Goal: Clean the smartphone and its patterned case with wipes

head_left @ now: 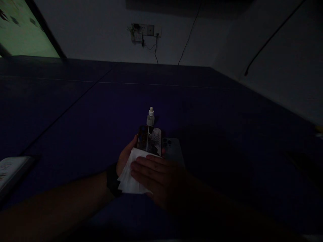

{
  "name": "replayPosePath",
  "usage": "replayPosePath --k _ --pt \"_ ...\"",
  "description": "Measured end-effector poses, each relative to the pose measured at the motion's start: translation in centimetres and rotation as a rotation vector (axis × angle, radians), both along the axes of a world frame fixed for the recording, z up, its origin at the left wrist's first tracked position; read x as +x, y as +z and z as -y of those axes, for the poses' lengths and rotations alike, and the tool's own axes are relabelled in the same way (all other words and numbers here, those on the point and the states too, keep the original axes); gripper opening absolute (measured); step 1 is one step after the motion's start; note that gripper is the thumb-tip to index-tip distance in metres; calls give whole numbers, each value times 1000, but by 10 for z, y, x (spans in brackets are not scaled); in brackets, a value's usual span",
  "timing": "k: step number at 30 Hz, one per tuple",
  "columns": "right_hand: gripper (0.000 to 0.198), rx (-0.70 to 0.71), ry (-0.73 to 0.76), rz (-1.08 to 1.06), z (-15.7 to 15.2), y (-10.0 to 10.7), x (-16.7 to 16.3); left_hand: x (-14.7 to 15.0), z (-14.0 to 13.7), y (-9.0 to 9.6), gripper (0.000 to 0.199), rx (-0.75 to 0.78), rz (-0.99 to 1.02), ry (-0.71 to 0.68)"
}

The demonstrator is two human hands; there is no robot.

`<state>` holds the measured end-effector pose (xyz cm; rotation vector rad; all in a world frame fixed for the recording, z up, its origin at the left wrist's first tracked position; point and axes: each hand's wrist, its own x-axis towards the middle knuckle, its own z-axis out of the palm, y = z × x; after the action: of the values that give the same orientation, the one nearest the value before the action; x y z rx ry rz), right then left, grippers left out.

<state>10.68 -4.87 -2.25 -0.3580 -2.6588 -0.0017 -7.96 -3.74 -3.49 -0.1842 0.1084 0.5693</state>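
My left hand [126, 154] grips a phone [155, 139] from its left side and from below. The phone's upper face shows a dark and whitish picture or reflection. Over its lower part lies a folded white tissue [128, 178], its layered edge fanning out to the left. My right hand [156, 178] presses the tissue onto the phone with flat, close-set fingers. A second phone [175, 151], grey with its camera side up, rests just to the right. Beyond the held phone stands a small clear dropper bottle [150, 118] with a white cap.
A dark blue surface [121, 101] spreads around my hands. At the left edge sits a whitish box-like object [11, 171]. Sockets [143, 30] with plugs and cables are on the far wall. Another cable [272, 32] hangs at the right. The room is very dim.
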Motion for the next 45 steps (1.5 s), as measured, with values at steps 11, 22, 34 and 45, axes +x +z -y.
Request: replayPosePath --k 11,22,34,45 --pt "44 -119 78 42 -2 -3 10 1 -1 3 68 183 -200 55" --pt "49 -580 -584 -733 -34 -4 53 13 1 30 62 525 -565 447" --pt "52 -628 -644 -821 -55 -10 59 -14 11 93 84 1361 -1277 356" --pt "42 -625 -698 -849 -62 -7 60 -28 -17 68 57 2414 -1506 -67"
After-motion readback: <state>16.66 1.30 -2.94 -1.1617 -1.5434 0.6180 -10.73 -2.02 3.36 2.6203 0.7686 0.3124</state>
